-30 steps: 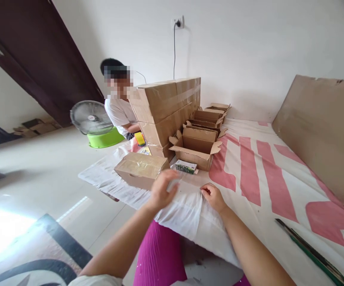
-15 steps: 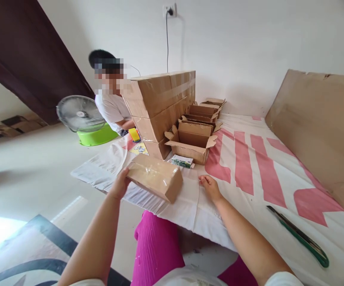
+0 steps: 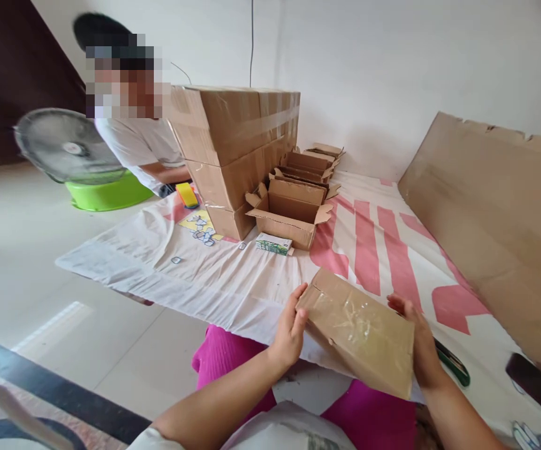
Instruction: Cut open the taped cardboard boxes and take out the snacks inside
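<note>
Carton (image 3: 352, 340) was tilted at cloth-covered bench's (image 3: 232, 278) near edge. Grip: left hand (image 3: 291, 331) and right hand (image 3: 421, 344) grasping opposite ends. Probably stiff, fairly light; clear tape (image 3: 363, 317) likely slick, so plain ends looked best hold.

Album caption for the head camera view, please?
Left hand and right hand hold an oblong, taped brown cardboard box at the edge of a red-patterned white cloth.

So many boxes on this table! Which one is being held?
The single taped box at the near edge, between the left grip and right grip. The others stand farther back, in the stack or the row of open boxes.
</note>
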Available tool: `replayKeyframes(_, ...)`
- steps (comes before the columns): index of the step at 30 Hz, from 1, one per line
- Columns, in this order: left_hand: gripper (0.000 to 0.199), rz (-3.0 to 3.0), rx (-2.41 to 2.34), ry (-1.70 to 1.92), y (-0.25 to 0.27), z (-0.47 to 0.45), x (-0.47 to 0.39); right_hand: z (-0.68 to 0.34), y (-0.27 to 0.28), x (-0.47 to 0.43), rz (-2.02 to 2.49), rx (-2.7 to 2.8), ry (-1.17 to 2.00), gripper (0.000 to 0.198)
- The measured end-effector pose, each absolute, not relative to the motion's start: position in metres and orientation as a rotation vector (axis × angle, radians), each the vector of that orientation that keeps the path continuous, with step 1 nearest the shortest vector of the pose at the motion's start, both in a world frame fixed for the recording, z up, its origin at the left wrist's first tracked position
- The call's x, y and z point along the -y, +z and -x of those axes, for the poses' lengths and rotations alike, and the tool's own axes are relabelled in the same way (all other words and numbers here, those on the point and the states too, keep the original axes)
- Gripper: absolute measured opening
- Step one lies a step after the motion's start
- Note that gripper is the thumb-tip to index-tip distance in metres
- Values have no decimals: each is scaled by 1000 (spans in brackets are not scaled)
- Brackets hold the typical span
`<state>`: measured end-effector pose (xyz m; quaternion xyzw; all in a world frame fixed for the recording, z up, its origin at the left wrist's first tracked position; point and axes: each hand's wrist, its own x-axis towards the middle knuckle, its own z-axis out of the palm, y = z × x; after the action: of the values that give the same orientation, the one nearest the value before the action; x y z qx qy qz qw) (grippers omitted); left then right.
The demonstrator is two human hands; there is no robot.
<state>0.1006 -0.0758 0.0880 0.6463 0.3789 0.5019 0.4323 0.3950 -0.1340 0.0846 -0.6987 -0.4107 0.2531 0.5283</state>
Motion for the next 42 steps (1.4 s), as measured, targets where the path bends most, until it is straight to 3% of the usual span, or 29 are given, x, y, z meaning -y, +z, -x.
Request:
replayKeyframes(4, 59, -2161, -784, 1416, 87, -105, 82, -443, 77, 167, 2005, 1283, 58, 49)
replayKeyframes(6, 47, -2402, -691, 1476, 92, -102, 79, -461, 69, 175, 2166, 1430, -87, 48)
replayKeyframes(10, 37, -2604, -672, 1541, 101, -96, 73, -471, 61, 183, 2393, 1609, -58, 40)
replayKeyframes(19, 33, -2541, -733, 1618, 101, -107, 73, -480, 78, 165, 2296, 1548, 46, 36)
replayKeyframes(28, 34, -2424, -623, 1620, 92, -112, 68, -480, 139, 152, 2131, 1386, -144, 37)
replayKeyframes(31, 34, -2420, -609, 1628, 92, -113, 69, -450, 179, 145, 1930, 1558, -202, 42)
replayKeyframes(34, 34, -2392, -617, 1632, 91, -113, 69, -409, 220, 135, 1723, 1910, -122, 25)
replayKeyframes(36, 34, -2371, -626, 1630, 90, -113, 70, -381, 240, 127, 1633, 2164, 11, 25)
replayKeyframes(39, 35, -2359, -629, 1633, 89, -114, 70, -346, 253, 113, 1647, 2415, 58, 26)
replayKeyframes(42, 34, -2348, -624, 1643, 89, -114, 71, -321, 252, 99, 1661, 2573, -120, 26)
